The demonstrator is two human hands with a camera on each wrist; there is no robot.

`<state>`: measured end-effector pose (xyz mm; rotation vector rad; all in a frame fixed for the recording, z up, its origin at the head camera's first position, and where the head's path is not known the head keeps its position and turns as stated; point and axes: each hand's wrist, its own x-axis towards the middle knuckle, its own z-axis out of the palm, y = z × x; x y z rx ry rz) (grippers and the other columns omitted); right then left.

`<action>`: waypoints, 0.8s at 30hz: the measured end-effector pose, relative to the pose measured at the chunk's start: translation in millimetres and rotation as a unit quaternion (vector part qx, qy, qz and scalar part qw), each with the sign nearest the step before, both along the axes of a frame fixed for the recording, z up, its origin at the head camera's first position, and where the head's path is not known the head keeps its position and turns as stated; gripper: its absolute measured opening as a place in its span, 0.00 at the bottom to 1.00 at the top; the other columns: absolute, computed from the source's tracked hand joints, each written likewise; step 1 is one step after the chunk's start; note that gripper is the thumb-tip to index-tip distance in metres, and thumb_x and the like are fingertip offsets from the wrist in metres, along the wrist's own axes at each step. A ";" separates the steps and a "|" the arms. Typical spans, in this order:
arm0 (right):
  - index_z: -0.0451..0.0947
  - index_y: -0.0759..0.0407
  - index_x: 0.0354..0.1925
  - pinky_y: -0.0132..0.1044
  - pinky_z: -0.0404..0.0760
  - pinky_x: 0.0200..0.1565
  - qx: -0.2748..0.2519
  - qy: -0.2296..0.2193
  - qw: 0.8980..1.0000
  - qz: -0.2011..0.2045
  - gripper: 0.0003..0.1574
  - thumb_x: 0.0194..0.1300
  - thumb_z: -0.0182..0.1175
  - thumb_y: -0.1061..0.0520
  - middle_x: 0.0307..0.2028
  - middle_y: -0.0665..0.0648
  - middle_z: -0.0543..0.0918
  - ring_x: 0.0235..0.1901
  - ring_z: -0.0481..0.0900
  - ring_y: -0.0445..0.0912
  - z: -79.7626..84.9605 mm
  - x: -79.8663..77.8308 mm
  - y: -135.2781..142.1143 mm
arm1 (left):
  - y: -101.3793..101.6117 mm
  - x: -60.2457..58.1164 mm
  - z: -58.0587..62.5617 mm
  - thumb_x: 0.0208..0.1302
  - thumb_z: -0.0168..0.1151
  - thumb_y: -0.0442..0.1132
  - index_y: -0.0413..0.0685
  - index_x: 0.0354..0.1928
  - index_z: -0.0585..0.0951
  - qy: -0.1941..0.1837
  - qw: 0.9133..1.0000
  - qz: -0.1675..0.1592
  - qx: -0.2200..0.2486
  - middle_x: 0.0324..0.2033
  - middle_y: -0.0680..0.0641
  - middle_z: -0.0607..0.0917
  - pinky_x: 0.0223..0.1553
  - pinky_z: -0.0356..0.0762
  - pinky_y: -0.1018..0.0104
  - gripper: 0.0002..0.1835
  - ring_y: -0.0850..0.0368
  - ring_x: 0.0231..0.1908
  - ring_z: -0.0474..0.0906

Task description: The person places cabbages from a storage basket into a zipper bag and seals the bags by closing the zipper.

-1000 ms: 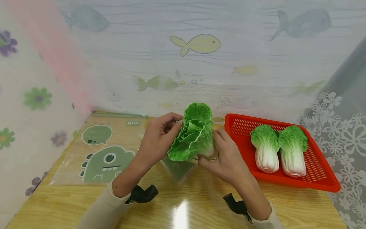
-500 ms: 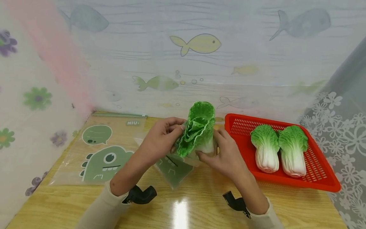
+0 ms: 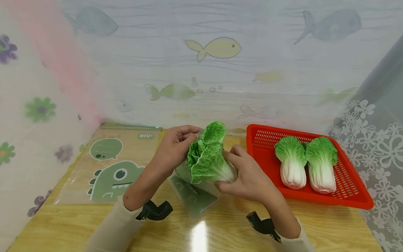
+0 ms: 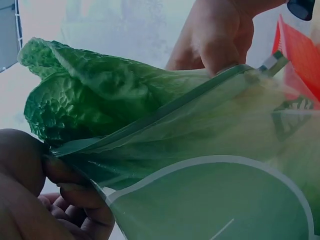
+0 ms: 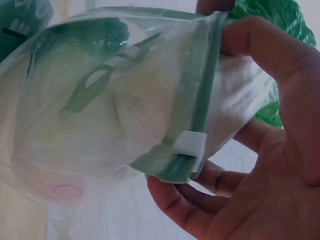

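Note:
A napa cabbage (image 3: 209,164) with green ruffled leaves and a white stalk lies partly in the mouth of a clear zip bag (image 3: 195,199) with a green print. My left hand (image 3: 171,150) pinches the bag's edge by the leaves; in the left wrist view its fingers (image 4: 75,200) curl at the corner of the zip strip (image 4: 165,110). With thumb and fingers my right hand (image 3: 248,175) grips the cabbage near its stalk, at the bag's mouth. In the right wrist view a white slider (image 5: 190,144) sits on the strip, and a pale stalk with a pink ring shows through the film.
At the right a red basket (image 3: 262,154) holds two more napa cabbages (image 3: 292,164). A flat zip bag (image 3: 75,178) with a green dinosaur print lies on the wooden table (image 3: 170,238) at the left. A fish-print curtain (image 3: 176,66) hangs close behind.
The cabbage's leafy end has tipped left and lower, showing more of its outer leaf. My right fingers have shifted onto its upper side. The left hand keeps about its place at the bag.

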<state>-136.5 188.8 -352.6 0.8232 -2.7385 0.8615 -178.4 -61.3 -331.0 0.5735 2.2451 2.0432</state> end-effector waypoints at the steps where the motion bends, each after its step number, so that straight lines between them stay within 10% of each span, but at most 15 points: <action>1: 0.83 0.58 0.59 0.34 0.76 0.33 -0.002 0.002 1.000 -0.009 0.40 0.48 0.79 0.48 0.39 0.49 0.70 0.35 0.71 0.42 0.2 0.1 -1.0 | 0.0 0.4 0.5 0.81 0.51 0.35 0.37 0.63 0.83 0.008 1.000 0.001 -0.001 0.11 0.57 0.60 0.16 0.53 0.64 0.18 0.61 0.12 0.48; 9: 0.85 0.54 0.50 0.35 0.76 0.30 -0.014 -0.009 0.996 -0.083 0.30 0.50 0.78 0.45 0.36 0.51 0.71 0.32 0.72 0.44 0.0 -1.0 -5.6 | 4.6 3.7 0.3 0.77 0.55 0.35 0.42 0.55 0.88 0.052 0.998 -0.034 -0.002 0.16 0.54 0.62 0.25 0.58 0.64 0.15 0.58 0.18 0.53; 18: 0.82 0.59 0.63 0.35 0.76 0.30 0.061 -0.037 0.996 -0.060 0.43 0.51 0.73 0.42 0.39 0.51 0.73 0.30 0.72 0.42 6.8 12.7 -15.2 | 7.8 8.7 4.2 0.79 0.53 0.35 0.37 0.56 0.86 0.022 0.999 -0.031 -0.006 0.13 0.54 0.65 0.19 0.61 0.67 0.16 0.61 0.14 0.58; 24: 0.82 0.60 0.61 0.36 0.76 0.30 0.078 -0.038 0.992 -0.087 0.43 0.50 0.71 0.42 0.39 0.51 0.75 0.29 0.73 0.43 5.7 16.9 -22.3 | 13.3 16.0 5.0 0.78 0.53 0.30 0.36 0.51 0.87 0.097 0.994 -0.042 -0.036 0.15 0.53 0.70 0.22 0.67 0.69 0.13 0.62 0.15 0.61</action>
